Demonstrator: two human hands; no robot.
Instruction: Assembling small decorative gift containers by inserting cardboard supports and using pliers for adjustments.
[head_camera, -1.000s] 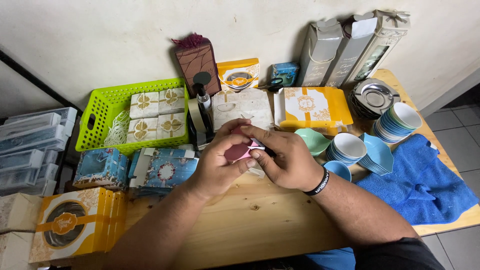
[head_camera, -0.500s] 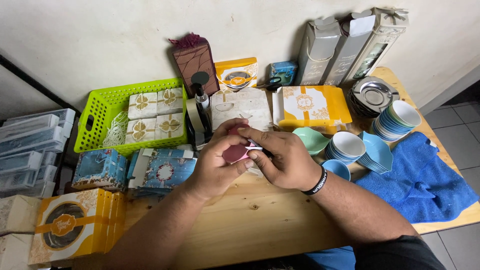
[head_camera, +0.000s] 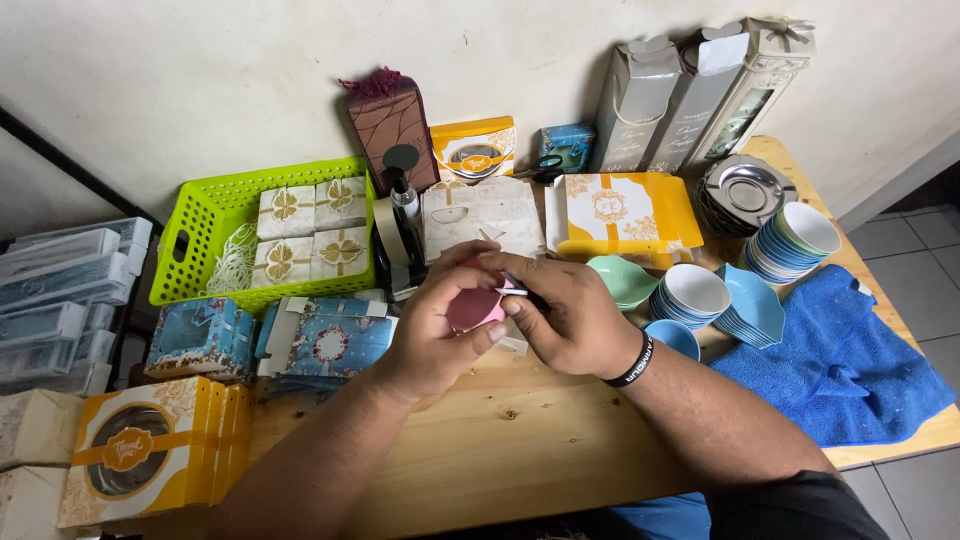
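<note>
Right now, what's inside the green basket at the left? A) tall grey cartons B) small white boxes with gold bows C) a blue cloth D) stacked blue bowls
B: the green basket holds four small white boxes with gold bows plus some white mesh; the bowls, cartons and cloth sit elsewhere on the table.
</note>
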